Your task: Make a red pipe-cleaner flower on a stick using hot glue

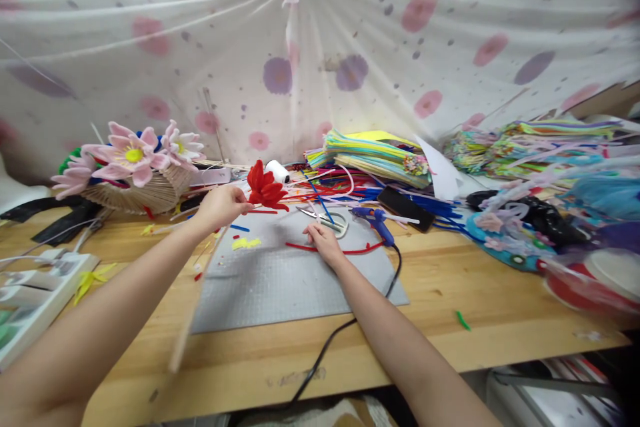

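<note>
red flower (265, 188) sits clasped in the left hand (223, 207) over the grey mat (280, 280), where the right hand (325, 243) rests, grip unclear.

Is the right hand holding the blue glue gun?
No, the glue gun lies at the grey mat's edge, apart from the right hand.

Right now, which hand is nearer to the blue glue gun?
Right. The right hand lies just left of the blue glue gun; the left hand is farther left, holding the red flower.
</note>
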